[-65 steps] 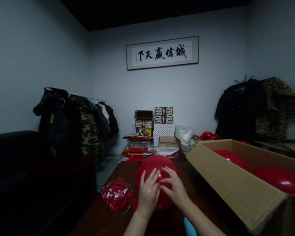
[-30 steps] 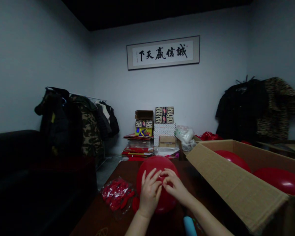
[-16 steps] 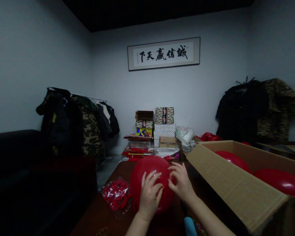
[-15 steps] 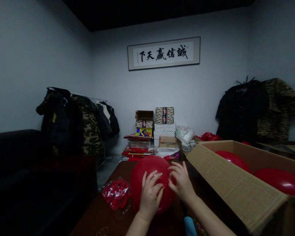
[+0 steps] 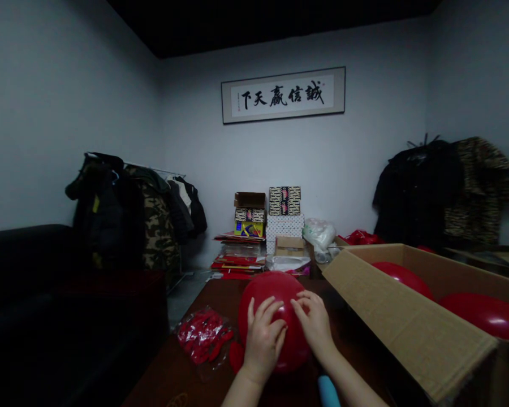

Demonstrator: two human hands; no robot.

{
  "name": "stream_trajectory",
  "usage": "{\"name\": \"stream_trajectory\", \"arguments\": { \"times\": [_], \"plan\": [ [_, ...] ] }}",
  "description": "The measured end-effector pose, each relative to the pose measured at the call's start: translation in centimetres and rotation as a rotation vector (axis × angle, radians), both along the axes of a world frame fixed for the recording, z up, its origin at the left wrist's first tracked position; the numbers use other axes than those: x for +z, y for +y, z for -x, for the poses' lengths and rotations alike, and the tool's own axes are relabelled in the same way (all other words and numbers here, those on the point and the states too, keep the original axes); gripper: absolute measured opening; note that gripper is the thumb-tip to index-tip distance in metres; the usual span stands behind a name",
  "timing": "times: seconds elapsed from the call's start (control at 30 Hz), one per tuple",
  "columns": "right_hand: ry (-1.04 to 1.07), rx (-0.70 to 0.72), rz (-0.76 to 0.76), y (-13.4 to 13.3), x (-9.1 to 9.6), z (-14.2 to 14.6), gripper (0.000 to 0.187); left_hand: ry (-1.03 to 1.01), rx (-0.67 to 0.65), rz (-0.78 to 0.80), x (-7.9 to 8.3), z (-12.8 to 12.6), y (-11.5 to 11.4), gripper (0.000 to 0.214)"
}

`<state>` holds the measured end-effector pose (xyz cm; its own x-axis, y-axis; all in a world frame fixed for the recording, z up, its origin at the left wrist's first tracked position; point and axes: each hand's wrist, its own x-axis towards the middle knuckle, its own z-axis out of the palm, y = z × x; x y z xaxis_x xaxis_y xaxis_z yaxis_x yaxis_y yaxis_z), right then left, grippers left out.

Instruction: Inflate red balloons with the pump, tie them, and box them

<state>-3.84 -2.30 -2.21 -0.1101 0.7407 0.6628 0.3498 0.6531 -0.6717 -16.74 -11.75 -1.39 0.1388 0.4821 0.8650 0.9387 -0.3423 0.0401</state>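
Observation:
An inflated red balloon (image 5: 271, 291) rests on the dark wooden table (image 5: 186, 373) in front of me. My left hand (image 5: 262, 339) lies against its near side with fingers curled on the rubber. My right hand (image 5: 314, 322) presses on it from the right, fingertips pinched at the balloon's neck area near my left fingers. Both hands grip the balloon.
A clear bag of uninflated red balloons (image 5: 201, 336) lies left of the hands. A large open cardboard box (image 5: 407, 316) at the right holds inflated red balloons (image 5: 483, 314). A blue object (image 5: 327, 391) pokes up below my right wrist. Stacked boxes (image 5: 282, 217) and hung coats (image 5: 131, 209) stand behind.
The balloon shifted slightly left, then back to centre. My right hand lifted toward the balloon's upper right, then came back down close to my left fingers.

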Motion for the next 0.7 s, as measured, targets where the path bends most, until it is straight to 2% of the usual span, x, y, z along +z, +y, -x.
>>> {"name": "stream_trajectory", "arguments": {
  "times": [0.23, 0.43, 0.7],
  "plan": [
    [0.098, 0.082, 0.111, 0.3, -0.4, 0.2, 0.028, -0.023, 0.003, 0.011, 0.0, -0.3, 0.0, 0.016],
    [0.159, 0.205, 0.213, 0.0, -1.1, 0.7, 0.026, -0.031, 0.013, 0.021, 0.0, -0.1, 0.2, 0.017],
    [0.143, 0.304, 0.221, -0.5, -0.9, 1.0, 0.025, -0.02, 0.023, 0.017, 0.0, -0.3, 0.0, 0.017]
  ]
}}
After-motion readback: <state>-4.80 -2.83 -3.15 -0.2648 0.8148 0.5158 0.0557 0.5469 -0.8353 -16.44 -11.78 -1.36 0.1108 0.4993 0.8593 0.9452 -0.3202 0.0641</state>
